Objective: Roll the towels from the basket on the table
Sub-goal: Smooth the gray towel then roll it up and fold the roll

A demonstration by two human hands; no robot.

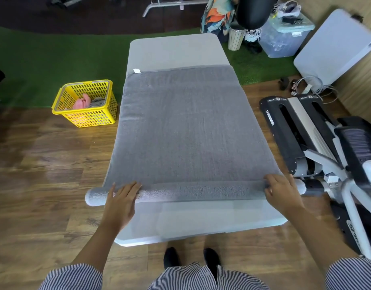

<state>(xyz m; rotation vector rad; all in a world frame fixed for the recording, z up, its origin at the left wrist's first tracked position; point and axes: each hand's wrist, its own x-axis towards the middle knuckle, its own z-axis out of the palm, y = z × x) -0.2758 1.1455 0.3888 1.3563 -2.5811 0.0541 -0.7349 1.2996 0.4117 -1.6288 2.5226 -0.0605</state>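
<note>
Two cloths (87, 102) lie in yellow basket (84, 103).

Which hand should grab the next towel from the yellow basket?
Probably the left hand. The basket sits on the floor on the left of the table; the right hand is on the far side.
</note>
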